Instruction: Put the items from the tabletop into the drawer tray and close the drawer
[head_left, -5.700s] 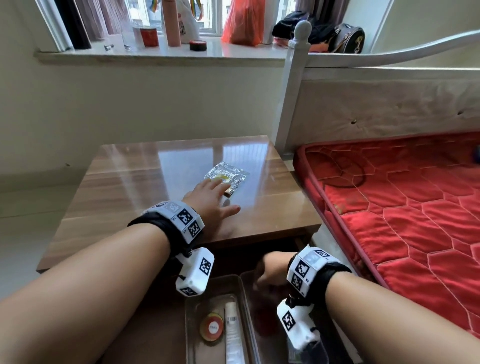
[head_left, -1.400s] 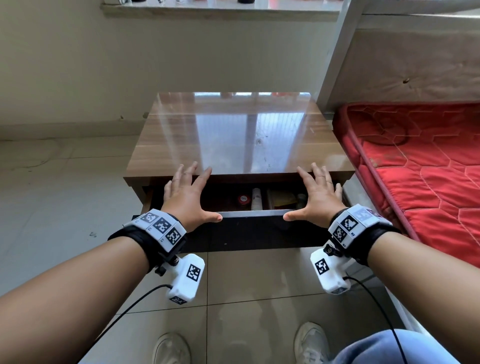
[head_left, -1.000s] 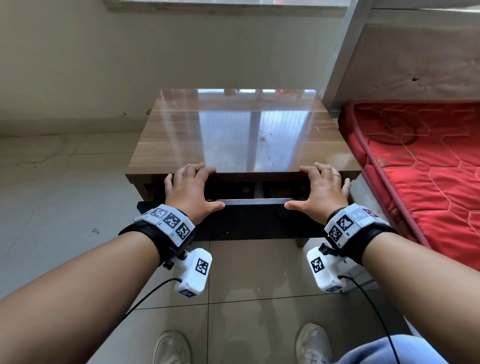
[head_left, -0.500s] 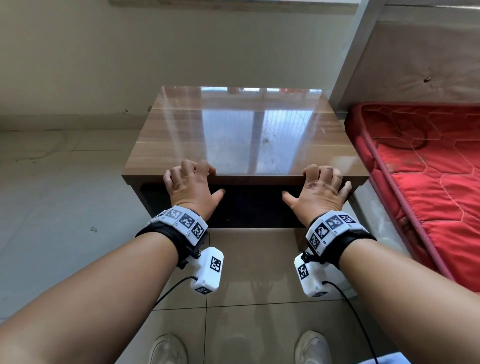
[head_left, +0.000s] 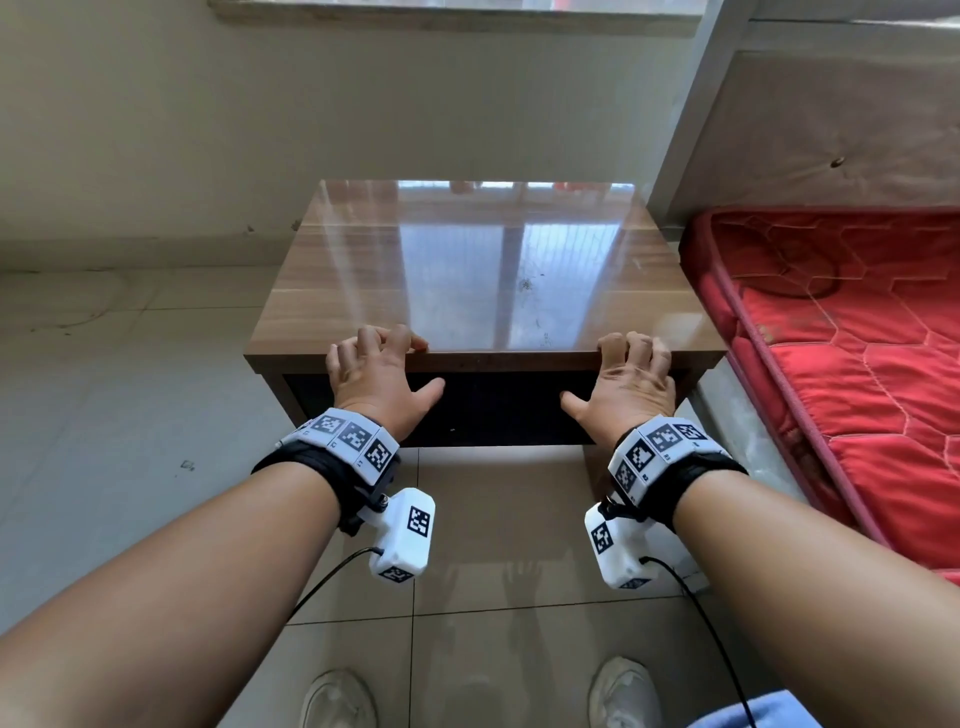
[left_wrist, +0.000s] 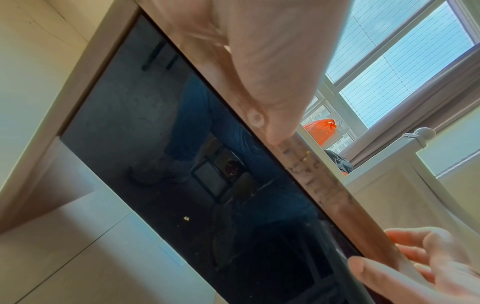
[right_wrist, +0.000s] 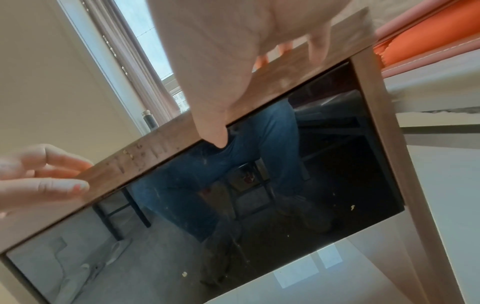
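Note:
The drawer's glossy black front (head_left: 498, 410) sits flush under the brown tabletop (head_left: 467, 270), so the tray and its items are hidden. Nothing lies on the tabletop. My left hand (head_left: 382, 364) rests against the drawer front at the left, its fingers bent over the table's front edge and the thumb spread on the black panel. My right hand (head_left: 626, 369) does the same at the right. Neither hand holds anything. The left wrist view shows the left hand (left_wrist: 259, 61) on the edge above the drawer front (left_wrist: 182, 185). The right wrist view shows the right hand (right_wrist: 213, 61) likewise.
A red mattress (head_left: 857, 338) and a white bed post (head_left: 691, 104) stand close on the table's right. Pale tiled floor (head_left: 130, 415) spreads to the left and front, with my shoes (head_left: 337, 701) on it. An orange bag (left_wrist: 320, 130) sits by the window.
The drawer, a hand's width open with the tray showing 1.4 s ago, has been pushed fully in by both hands. My fingers have bent over the table edge. The packet seen earlier has left the tabletop.

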